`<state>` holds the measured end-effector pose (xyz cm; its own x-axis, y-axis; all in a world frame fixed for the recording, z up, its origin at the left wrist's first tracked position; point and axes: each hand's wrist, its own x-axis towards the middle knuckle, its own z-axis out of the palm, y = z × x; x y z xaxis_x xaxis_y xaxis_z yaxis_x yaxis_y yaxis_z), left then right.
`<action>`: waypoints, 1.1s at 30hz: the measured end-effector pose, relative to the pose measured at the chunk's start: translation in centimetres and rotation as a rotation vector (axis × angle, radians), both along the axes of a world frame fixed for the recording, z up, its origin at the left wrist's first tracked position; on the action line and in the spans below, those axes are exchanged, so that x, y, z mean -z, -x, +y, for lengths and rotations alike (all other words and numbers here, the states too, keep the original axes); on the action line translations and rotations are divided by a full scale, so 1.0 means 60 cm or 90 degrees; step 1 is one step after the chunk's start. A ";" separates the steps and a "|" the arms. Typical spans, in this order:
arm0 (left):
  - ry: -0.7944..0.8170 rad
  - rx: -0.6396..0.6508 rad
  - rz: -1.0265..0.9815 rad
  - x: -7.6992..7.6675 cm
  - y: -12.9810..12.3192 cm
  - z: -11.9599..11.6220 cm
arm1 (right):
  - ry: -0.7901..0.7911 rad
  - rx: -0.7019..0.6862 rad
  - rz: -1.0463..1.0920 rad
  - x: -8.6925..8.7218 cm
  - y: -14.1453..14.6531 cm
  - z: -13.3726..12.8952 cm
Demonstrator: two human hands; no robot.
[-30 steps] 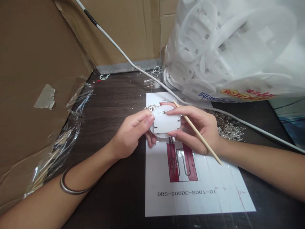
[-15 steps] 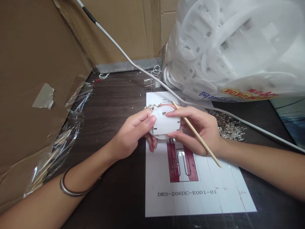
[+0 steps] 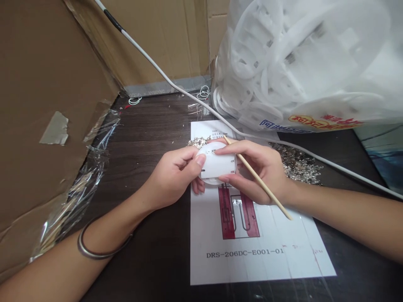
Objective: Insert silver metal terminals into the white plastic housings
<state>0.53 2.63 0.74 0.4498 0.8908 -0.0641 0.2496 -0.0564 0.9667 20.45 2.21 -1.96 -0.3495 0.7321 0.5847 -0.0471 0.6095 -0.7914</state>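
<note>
A round white plastic part (image 3: 217, 165) with small metal contacts is held above a printed sheet (image 3: 239, 264). My left hand (image 3: 176, 176) pinches its left edge, thumb on top and fingers underneath. My right hand (image 3: 258, 170) grips the right side between fingertips and thumb, the index finger at a small metal contact near the top. A thin wooden stick (image 3: 260, 180) lies across that same hand, its tip up by the index finger and its other end pointing down to the right.
Small metal pieces lie in a pile (image 3: 302, 165) right of my right hand and another pile (image 3: 200, 142) behind the part. A clear bag of white plastic parts (image 3: 302, 67) stands back right. A white cable (image 3: 176, 86) crosses the table. Cardboard (image 3: 47, 84) borders the left.
The whole view has shifted slightly. Both hands keep their hold on the white part, with the right index finger still near its top contact.
</note>
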 end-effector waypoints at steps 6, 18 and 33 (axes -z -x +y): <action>-0.034 -0.010 0.019 0.000 0.000 0.000 | 0.012 0.011 -0.003 0.002 0.001 0.000; -0.037 -0.047 -0.059 0.005 -0.005 -0.008 | 0.045 0.016 -0.017 0.001 0.004 -0.001; -0.273 -0.034 0.096 0.000 0.002 -0.008 | 0.135 0.161 0.040 -0.008 0.010 -0.017</action>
<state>0.41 2.14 0.72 0.4161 0.8729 0.2549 0.3989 -0.4271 0.8115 19.86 1.19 -1.48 -0.1087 0.8989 0.4245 0.0315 0.4300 -0.9023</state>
